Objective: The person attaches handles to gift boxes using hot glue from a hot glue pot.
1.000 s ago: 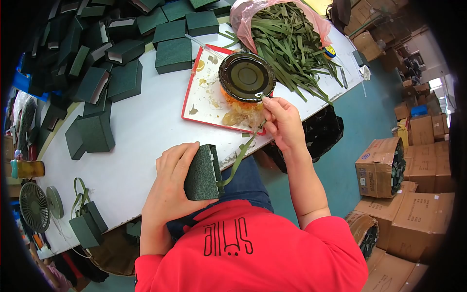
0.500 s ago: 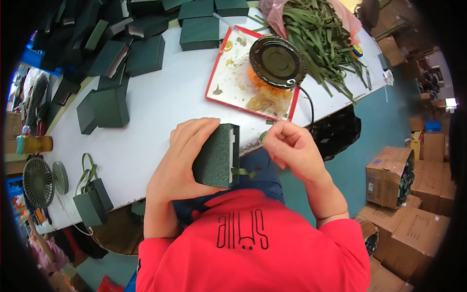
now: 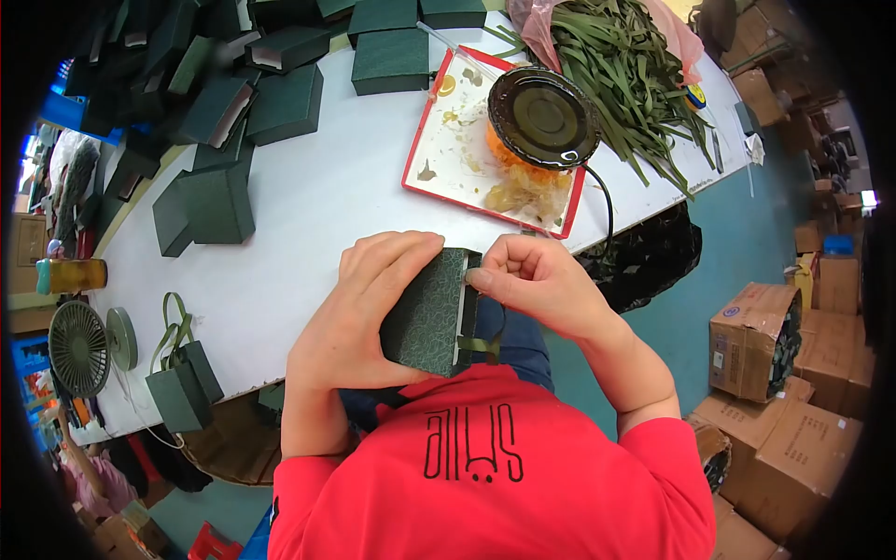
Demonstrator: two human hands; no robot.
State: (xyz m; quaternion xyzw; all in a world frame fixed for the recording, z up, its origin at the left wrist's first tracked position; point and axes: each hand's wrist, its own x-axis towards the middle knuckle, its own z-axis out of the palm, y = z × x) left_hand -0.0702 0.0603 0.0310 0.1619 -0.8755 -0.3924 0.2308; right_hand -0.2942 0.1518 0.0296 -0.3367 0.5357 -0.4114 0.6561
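My left hand (image 3: 345,322) is wrapped around a dark green textured box (image 3: 425,313), held tilted at the table's front edge above my lap. A pale strip shows along the box's right side. From that side hangs a green ribbon (image 3: 481,347), fixed near the lower end and curving up toward my right hand (image 3: 541,285). My right thumb and forefinger are pinched on the ribbon's other end, against the upper part of the pale strip. The ribbon's tip is hidden by the fingers.
A round black pan (image 3: 544,117) on an orange base stands in a red-rimmed white tray (image 3: 448,140), smeared with yellowish residue. Behind it lie cut green ribbons (image 3: 625,75). Several green boxes (image 3: 285,103) are piled at left, near a ribbon-handled box (image 3: 182,392) and a fan (image 3: 79,347).
My right hand has moved left with the ribbon end, from beyond the box to its pale side strip. The ribbon now bends upward in a loop. My left hand keeps its hold.
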